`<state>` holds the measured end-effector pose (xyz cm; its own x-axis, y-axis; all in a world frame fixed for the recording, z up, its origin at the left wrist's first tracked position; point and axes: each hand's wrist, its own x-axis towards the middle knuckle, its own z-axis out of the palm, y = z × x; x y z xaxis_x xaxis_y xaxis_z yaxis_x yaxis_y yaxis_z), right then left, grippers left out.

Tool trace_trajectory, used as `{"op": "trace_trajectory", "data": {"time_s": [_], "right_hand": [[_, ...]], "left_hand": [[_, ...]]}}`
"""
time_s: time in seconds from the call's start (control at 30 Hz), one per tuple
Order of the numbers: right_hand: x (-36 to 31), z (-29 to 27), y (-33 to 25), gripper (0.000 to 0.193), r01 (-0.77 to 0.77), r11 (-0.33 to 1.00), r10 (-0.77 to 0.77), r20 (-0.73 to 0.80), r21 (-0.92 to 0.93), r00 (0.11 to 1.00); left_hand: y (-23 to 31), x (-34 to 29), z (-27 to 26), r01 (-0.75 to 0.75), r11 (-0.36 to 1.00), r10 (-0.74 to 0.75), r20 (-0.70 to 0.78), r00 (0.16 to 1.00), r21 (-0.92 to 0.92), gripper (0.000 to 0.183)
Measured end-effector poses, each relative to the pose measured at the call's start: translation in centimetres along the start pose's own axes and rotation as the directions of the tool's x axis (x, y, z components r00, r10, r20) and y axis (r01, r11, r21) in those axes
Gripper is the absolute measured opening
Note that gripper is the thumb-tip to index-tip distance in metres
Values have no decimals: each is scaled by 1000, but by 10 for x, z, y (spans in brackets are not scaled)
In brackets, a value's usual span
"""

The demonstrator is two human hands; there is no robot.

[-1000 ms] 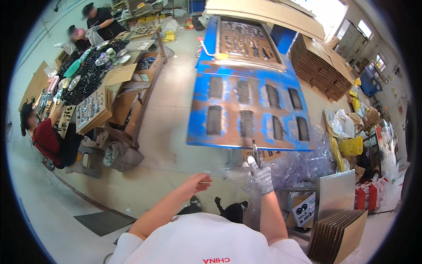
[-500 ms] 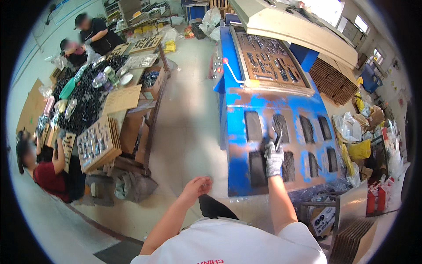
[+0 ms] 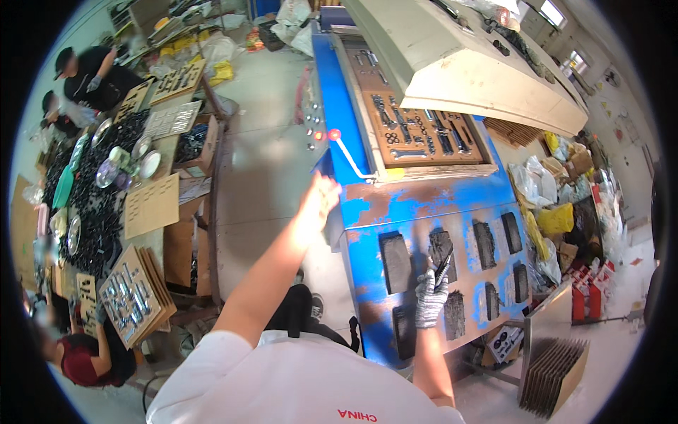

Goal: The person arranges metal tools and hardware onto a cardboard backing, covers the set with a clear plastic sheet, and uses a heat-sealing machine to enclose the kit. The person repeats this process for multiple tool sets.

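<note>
My right hand (image 3: 429,297), in a grey knit glove, is closed on a thin dark tool (image 3: 443,268) over the worn blue machine table (image 3: 424,205), just above one of its dark rectangular slots (image 3: 441,249). My bare left hand (image 3: 319,201) is stretched out with loose fingers by the table's left edge, just below a white lever with a red knob (image 3: 346,152), and holds nothing. Behind the slots lies a brown tray of metal tools (image 3: 417,131) under a raised cream lid (image 3: 459,60).
A long bench (image 3: 106,205) on the left carries black parts, metal bowls and cardboard sheets; three people work beside it. Cardboard boards (image 3: 138,293) lean near its end. Plastic bags and boxes (image 3: 565,219) crowd the right, with stacked boards (image 3: 554,374) at lower right.
The blue machine has come much closer and larger in view. My left hand has risen from waist height toward the lever. My right hand has stayed over the slots with the tool.
</note>
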<state>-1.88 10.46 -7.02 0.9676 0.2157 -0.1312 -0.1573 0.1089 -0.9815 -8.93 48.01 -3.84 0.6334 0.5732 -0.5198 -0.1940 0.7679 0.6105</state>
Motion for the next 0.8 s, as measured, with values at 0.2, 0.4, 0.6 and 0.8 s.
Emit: {"op": "trace_trajectory", "data": {"time_s": [0.2,0.4,0.6,0.8], "right_hand": [[69,75,-11,20,-94,995,86,-210,-31,974],[232,141,13,29,-38,998,46,-185,45,982],[312,131,25,28,-279,950,313,-413,141,855],[307,91,-5,28,-225,967,256,-423,124,869]], "left_hand": [[69,30,129,-482,870,492,200,847,-100,47],[160,93,123,-314,948,281,345,896,45,56],[113,176,90,-13,926,-123,335,934,378,49],[72,205,103,179,664,-493,245,835,726,74]]}}
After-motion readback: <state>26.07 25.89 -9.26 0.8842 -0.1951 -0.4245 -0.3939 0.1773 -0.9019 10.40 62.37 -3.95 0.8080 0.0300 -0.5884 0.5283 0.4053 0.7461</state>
